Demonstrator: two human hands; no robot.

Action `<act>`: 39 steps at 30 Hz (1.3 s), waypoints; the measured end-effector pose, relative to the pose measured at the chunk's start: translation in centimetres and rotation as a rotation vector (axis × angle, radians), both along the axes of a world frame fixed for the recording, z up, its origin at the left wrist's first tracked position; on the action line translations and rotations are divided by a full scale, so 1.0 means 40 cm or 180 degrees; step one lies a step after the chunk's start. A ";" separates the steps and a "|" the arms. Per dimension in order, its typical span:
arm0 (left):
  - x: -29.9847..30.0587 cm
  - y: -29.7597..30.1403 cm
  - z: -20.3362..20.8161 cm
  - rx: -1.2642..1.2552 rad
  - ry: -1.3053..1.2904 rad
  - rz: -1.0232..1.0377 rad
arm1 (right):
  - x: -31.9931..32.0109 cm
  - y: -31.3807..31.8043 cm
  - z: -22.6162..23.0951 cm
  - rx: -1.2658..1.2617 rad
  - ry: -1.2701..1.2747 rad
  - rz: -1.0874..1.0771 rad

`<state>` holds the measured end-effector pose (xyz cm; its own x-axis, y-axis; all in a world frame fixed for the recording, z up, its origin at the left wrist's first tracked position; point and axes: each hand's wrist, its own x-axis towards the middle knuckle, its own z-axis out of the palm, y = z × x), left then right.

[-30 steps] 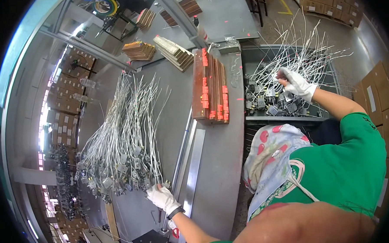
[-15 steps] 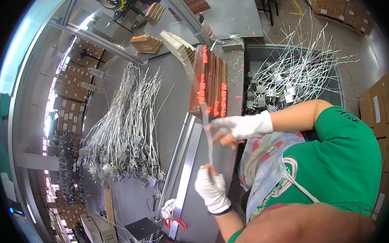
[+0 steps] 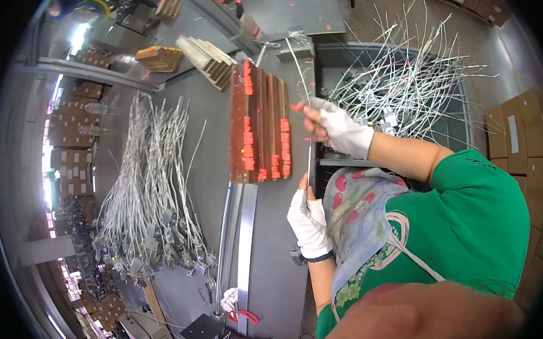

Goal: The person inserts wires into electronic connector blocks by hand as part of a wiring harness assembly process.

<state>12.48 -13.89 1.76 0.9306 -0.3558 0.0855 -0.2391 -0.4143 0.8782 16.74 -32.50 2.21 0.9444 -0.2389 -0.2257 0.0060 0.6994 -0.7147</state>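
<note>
A thin white cable (image 3: pixel 312 149) runs up from my left hand (image 3: pixel 310 222) past the fingers of my right hand (image 3: pixel 342 130). My left hand, in a white fingerless glove, is closed with thumb and fingertips on the cable's lower part. A small dark grey connector block (image 3: pixel 297 255) shows beside the left wrist; whether it joins the cable I cannot tell. My right hand, gloved alike, pinches a small red tag (image 3: pixel 298 107) beside the cable. Left of it stands a stack of brown boards (image 3: pixel 237 110) with red tags (image 3: pixel 248 143) along the edges.
A bundle of white cables with grey connectors (image 3: pixel 150 169) lies on the grey table at left. A grey bin (image 3: pixel 466 109) of similar cables stands at right. Metal rails (image 3: pixel 245 243), red-handled scissors (image 3: pixel 249 316) and more board stacks (image 3: pixel 209 60) are on the table. Cartons (image 3: pixel 515 140) stand far right.
Both hands have moved up in the picture relative to the boards, the right one away from them toward the bin. A red tag now shows at the right fingertips. The view has shifted.
</note>
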 end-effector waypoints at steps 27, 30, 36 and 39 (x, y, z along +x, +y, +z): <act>0.051 -0.066 -0.032 0.0398 -0.0053 -0.0006 | -0.050 -0.054 -0.104 0.0002 0.1228 0.0004; 0.055 -0.065 -0.046 0.0794 -0.0134 -0.0079 | -0.099 -0.034 -0.153 -0.0203 0.1123 0.0526; 0.054 -0.070 -0.029 0.0951 0.0118 -0.0129 | -0.084 -0.019 -0.144 0.0175 0.0807 0.0767; 0.049 -0.072 -0.032 0.1013 0.0006 -0.0123 | -0.078 -0.025 -0.150 0.0158 0.0774 0.0754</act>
